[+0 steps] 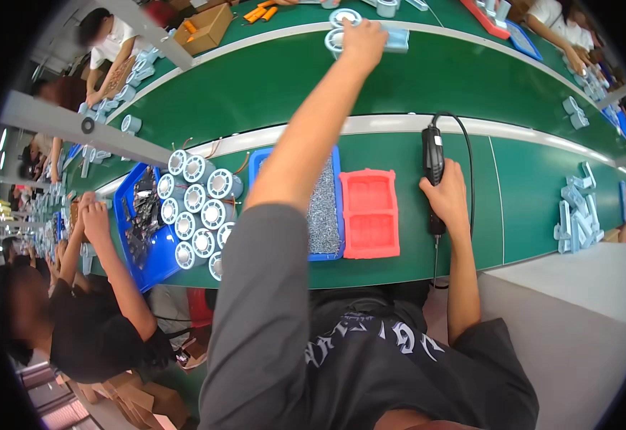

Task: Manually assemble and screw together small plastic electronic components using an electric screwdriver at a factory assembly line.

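My left hand (364, 44) reaches far across the bench, its fingers closed over a light-blue plastic housing (397, 40) with a round end. Another round light-blue part (345, 16) lies just beyond it. At the right, my right hand (447, 195) is wrapped round a black electric screwdriver (433, 159). Its bit points down toward the bench's near edge, and a cord loops from its top. Between my arms sits a red two-compartment tray (370, 223). Beside it, a blue tray of small screws (325, 215) is partly hidden behind my left arm.
Several round, light-blue motor units (194, 199) stand grouped at the left, next to a blue bin (156, 269) of dark parts. Light-blue housings (578, 211) are piled at the right. A grey metal post (123, 143) crosses the left. A co-worker (101, 315) sits at my left.
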A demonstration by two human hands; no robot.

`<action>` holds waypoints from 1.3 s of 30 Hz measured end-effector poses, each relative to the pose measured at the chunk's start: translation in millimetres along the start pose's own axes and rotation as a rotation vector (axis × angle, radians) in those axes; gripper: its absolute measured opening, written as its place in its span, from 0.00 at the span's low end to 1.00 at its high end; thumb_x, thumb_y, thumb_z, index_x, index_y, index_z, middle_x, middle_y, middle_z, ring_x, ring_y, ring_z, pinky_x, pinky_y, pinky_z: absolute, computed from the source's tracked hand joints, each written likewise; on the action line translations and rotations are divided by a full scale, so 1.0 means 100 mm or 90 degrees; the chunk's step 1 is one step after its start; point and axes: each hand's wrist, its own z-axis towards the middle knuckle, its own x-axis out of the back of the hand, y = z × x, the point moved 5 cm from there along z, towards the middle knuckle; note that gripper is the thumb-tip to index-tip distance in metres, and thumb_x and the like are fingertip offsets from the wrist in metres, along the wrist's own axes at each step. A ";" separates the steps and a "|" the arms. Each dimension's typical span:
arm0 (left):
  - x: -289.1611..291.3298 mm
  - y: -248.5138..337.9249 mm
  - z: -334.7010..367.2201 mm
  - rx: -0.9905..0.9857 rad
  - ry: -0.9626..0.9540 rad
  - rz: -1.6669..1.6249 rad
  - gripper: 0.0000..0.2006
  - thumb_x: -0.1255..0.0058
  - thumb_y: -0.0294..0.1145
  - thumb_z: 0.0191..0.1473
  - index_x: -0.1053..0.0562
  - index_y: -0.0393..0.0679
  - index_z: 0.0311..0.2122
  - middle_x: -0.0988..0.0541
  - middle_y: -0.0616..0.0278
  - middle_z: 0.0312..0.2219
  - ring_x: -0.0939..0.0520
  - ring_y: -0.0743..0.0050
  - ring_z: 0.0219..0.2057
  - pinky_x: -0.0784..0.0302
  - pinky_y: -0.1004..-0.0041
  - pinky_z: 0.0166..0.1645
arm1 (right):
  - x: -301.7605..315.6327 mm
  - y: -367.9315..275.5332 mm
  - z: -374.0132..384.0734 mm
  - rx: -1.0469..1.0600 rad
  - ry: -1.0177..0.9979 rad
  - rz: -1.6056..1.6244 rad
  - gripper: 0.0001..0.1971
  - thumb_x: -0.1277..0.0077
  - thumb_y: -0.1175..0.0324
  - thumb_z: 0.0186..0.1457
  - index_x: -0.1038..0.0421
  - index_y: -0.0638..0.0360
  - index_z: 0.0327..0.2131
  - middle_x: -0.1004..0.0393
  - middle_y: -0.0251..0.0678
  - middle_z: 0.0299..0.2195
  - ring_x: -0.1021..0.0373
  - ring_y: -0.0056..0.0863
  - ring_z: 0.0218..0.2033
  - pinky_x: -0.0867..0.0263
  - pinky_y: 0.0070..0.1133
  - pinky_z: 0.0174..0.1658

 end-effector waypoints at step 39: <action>1.86 -0.35 -5.33 0.809 0.234 -0.641 0.26 0.42 0.26 0.40 0.37 0.41 0.47 0.29 0.54 0.41 0.26 0.63 0.38 0.25 0.69 0.43 | -1.39 -2.93 0.80 0.578 -0.320 -0.023 0.35 0.35 0.73 0.29 0.39 0.56 0.46 0.25 0.41 0.34 0.29 0.35 0.28 0.31 0.27 0.32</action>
